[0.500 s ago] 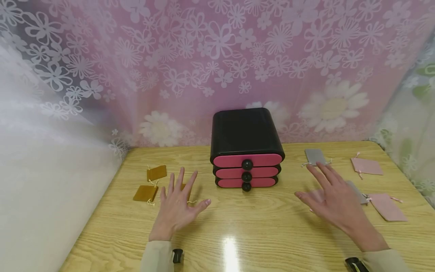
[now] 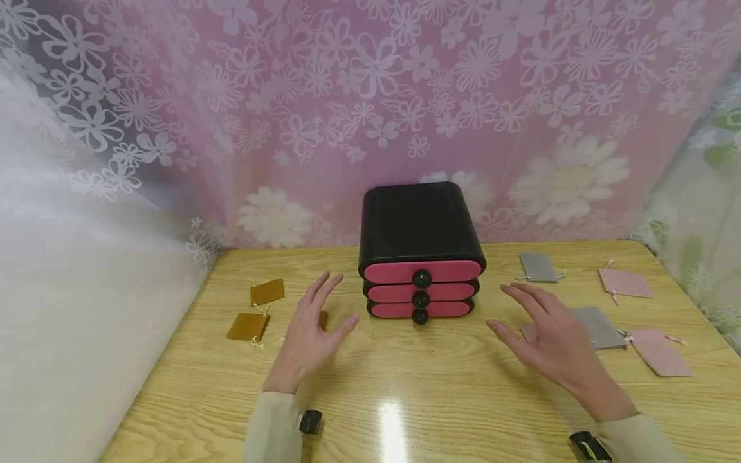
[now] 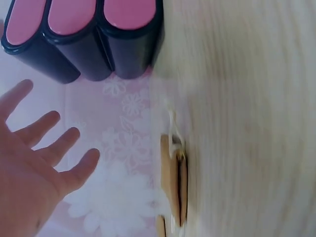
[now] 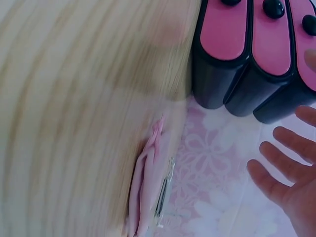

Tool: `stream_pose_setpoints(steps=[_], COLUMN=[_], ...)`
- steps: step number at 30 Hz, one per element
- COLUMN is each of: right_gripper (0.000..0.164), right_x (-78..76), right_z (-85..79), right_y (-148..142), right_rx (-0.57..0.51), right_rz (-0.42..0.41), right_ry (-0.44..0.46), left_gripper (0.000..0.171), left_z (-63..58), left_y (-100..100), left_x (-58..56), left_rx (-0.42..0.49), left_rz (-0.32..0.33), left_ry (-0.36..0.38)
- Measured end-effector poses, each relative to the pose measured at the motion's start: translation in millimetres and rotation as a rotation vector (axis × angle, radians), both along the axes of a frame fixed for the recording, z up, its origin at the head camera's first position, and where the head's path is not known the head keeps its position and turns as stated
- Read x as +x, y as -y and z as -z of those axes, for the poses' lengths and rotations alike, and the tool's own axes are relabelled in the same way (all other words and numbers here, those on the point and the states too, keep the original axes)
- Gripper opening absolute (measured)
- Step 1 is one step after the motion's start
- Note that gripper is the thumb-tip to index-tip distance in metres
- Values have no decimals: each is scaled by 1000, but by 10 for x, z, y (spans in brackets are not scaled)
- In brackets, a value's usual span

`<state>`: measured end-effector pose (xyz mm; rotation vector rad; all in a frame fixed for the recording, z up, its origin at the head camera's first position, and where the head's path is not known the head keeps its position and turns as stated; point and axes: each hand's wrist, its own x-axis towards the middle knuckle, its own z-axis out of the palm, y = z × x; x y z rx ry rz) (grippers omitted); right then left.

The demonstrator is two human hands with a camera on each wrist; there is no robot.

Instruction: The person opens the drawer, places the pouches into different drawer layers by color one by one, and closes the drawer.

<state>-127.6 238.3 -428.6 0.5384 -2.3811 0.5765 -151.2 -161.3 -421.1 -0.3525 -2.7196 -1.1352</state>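
Note:
Over the wooden table, my left hand (image 2: 307, 337) hovers with fingers extended and thumb apart, holding nothing. A mustard-brown drawstring pouch (image 2: 323, 319) shows partly behind it; two more, the upper pouch (image 2: 267, 292) and lower pouch (image 2: 247, 326), lie to its left. My right hand (image 2: 550, 341), fingers loosely bent, is also raised and empty. It partly covers a pink pouch (image 2: 528, 332) and a grey pouch (image 2: 599, 328). Between the hands, farther back, stands a black mini chest of drawers (image 2: 419, 225) with three pink fronts and round black knobs, all drawers closed.
Farther right lie another grey pouch (image 2: 538, 267) and two pink pouches, one at the back (image 2: 625, 283) and one nearer (image 2: 660, 352). A floral curtain (image 2: 324, 128) hangs behind the table (image 2: 440, 386). Dark straps with small devices sit at both wrists.
My left hand has shifted slightly right, its fingers now closer together. The right hand has moved a little left and down, uncovering more of the grey pouches. The chest and pouches stay put.

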Motion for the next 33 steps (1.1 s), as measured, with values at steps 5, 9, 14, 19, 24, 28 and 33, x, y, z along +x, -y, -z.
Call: stream_pose_setpoints(steps=[5, 9, 14, 19, 24, 28, 33], right_gripper=[62, 56, 62, 55, 50, 46, 44], right_x=[-47, -88, -169, -229, -266, -295, -353], right_z=[1, -36, -90, -127, -149, -186, -220], right_y=[70, 148, 274, 397, 528, 639, 770], right_rx=[10, 9, -32, -49, -79, -86, -97], right_rz=[-52, -91, -160, -216, -276, -309, -329], right_ry=[-36, -63, -180, -229, -278, -321, -346], left_gripper=[63, 61, 61, 59, 60, 59, 58], left_z=[-43, -97, -209, -330, -406, -441, -468], left_y=[-76, -138, -202, -265, -309, -331, -357], left_x=[-99, -203, -336, -488, -650, -756, -864], left_rx=[131, 214, 282, 319, 304, 304, 297], left_rz=[47, 86, 121, 153, 181, 207, 228], left_ry=[-41, -77, -90, -91, -86, -73, -36])
